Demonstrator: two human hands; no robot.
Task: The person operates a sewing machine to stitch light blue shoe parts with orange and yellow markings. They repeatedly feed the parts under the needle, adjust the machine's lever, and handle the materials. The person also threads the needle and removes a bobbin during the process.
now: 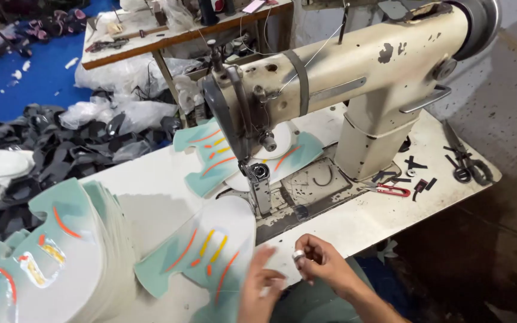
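Note:
My left hand point(258, 287) rests with fingers spread on a mint-green and white shoe upper piece point(201, 251) with orange and yellow stripes, lying at the table's near edge. My right hand point(321, 260) is beside it, fingers pinched on a small white object, too small to identify. Just beyond stands the post and needle point(257, 179) of a cream industrial sewing machine point(354, 78). Another mint piece point(222, 157) lies behind the needle.
A stack of the same mint pieces point(49, 257) sits at the near left. Red thread snips point(390, 190) and black scissors point(465, 161) lie on the white table point(151, 185) to the right. Dark fabric scraps and plastic bags point(61, 143) pile beyond the table's left edge.

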